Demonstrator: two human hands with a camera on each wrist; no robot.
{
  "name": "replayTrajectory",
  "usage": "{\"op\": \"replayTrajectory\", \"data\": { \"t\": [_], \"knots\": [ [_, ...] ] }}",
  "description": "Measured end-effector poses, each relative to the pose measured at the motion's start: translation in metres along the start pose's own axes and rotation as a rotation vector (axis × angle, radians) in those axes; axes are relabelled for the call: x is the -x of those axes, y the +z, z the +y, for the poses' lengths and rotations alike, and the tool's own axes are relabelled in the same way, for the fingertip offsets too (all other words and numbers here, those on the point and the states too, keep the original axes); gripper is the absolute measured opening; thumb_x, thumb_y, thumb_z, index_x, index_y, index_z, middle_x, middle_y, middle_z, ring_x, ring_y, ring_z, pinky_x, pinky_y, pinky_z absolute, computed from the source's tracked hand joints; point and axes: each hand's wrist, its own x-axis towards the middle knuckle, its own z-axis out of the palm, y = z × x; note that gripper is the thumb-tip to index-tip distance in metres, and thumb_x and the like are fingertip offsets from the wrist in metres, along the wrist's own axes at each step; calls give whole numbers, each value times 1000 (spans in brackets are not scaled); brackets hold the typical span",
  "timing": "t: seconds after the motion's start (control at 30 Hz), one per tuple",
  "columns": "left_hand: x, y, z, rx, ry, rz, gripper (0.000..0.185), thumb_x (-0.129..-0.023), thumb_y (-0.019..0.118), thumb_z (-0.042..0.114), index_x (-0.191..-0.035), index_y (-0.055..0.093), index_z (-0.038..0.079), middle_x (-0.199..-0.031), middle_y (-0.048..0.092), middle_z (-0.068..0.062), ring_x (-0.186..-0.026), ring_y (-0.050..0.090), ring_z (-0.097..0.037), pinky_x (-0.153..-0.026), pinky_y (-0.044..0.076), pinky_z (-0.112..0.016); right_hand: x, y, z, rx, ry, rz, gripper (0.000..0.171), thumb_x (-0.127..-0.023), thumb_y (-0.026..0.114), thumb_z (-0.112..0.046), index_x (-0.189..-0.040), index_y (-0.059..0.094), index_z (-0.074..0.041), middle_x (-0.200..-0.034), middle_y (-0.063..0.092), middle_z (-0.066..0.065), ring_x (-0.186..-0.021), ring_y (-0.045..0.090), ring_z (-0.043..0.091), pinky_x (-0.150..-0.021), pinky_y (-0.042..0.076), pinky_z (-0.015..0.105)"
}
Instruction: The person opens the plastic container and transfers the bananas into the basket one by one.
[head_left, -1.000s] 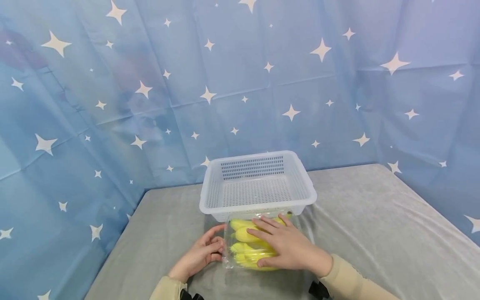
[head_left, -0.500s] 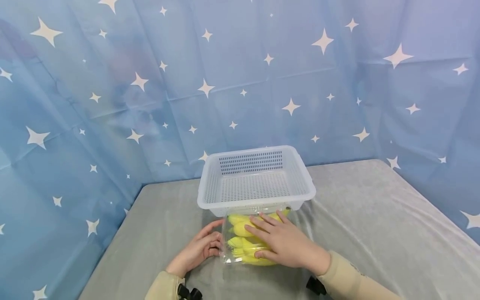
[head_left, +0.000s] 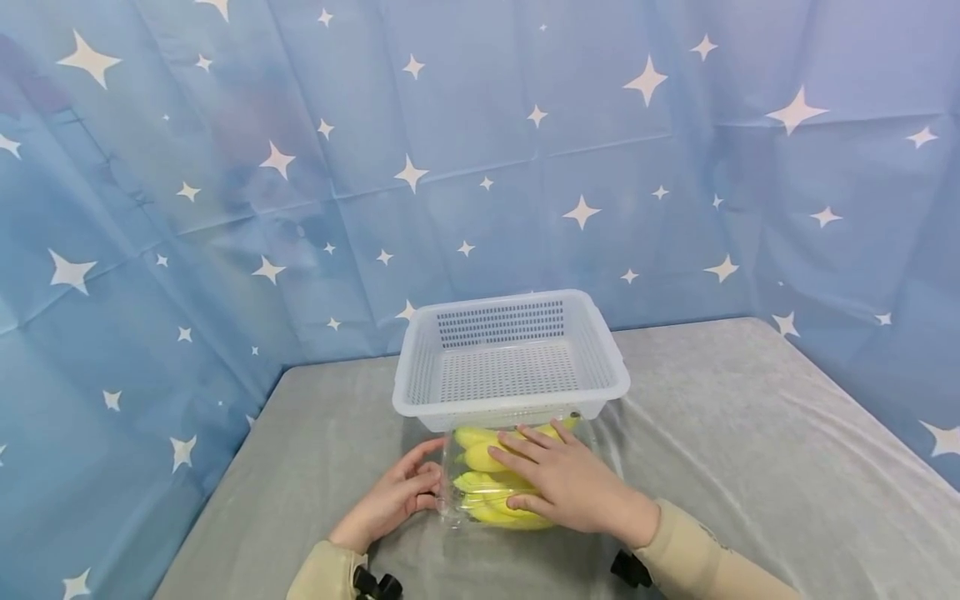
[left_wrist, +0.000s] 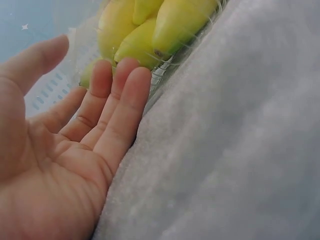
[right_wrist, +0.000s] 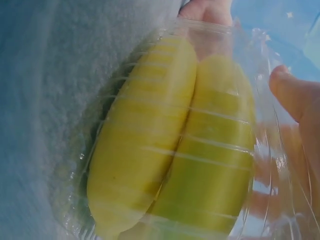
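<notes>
My right hand (head_left: 572, 489) lies flat on top of the clear plastic clamshell box (head_left: 501, 482) of yellow bananas (head_left: 480, 457), fingers (head_left: 525, 442) straight and spread over its lid, thumb along the near edge. My left hand (head_left: 396, 502) rests on the grey cloth-covered tabletop (head_left: 750, 450) just beside the box's left wall, fingers relaxed and only gently bent, their tips touching the plastic; it grips nothing. In the left wrist view those fingers (left_wrist: 117, 107) lie straight against the ribbed side of the box, the bananas (left_wrist: 150, 30) just past them. The box sits at the near middle of the tabletop, its far end touching the front of the white perforated plastic basket (head_left: 510, 358). Behind stands a blue star-printed cloth backdrop (head_left: 225, 167). In the right wrist view two bananas (right_wrist: 175, 150) lie side by side under the ribbed lid.
</notes>
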Motion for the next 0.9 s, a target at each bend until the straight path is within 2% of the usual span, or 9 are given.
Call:
{"op": "replayTrajectory", "data": {
  "t": [0.23, 0.5, 0.9],
  "knots": [
    [-4, 0, 0, -19, -7, 9, 64, -102, 52, 16, -153, 15, 7, -95, 56, -3, -81, 61, -13, -77, 54, -31, 1, -1, 2, 2, -1, 13, 62, -97, 45, -55, -150, 40, -23, -152, 38, 3, -138, 34, 31, -106, 23, 64],
    [-1, 2, 0, -33, -2, 15, 64, -101, 52, 15, -153, 15, 2, -98, 56, -3, -83, 59, -11, -76, 54, -29, 1, 0, 1, -2, -2, 10, 64, -96, 47, -57, -150, 39, -24, -152, 37, 2, -139, 33, 30, -107, 22, 64],
    [0, 5, 0, -100, -6, 50, 67, -99, 56, 15, -151, 17, -1, -99, 56, -5, -88, 61, -15, -76, 53, -31, 2, -6, 4, -88, 22, -13, 63, -97, 45, -56, -151, 37, -24, -154, 33, -2, -140, 31, 26, -109, 19, 63]
  ]
}}
